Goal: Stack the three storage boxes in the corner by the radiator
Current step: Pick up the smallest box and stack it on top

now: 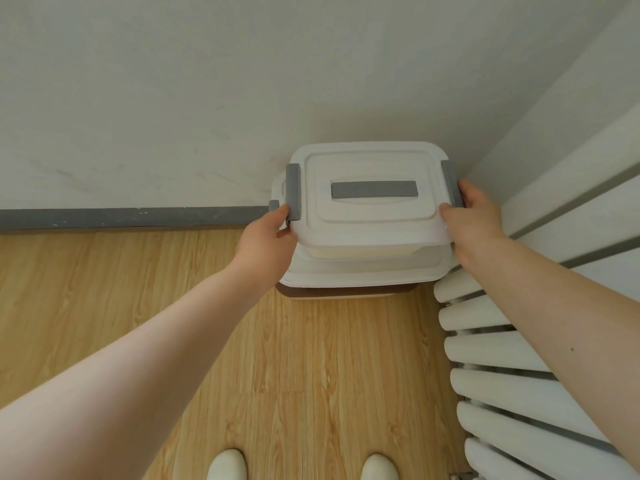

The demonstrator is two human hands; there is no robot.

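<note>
Both hands, left point(266, 237) at nine o'clock and right point(474, 220) at three, grip the top box point(367, 199), sitting on two boxes point(346, 284) in the corner beside the radiator point(502, 358).

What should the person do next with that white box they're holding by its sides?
Probably ease the top box straight down and let go. The left hand and right hand grip its ends, and it sits over the white box and the brown-lidded box beside the radiator, looking roughly aligned.

Lower boxes point(356, 271) mostly hidden beneath top box point(367, 192).
</note>
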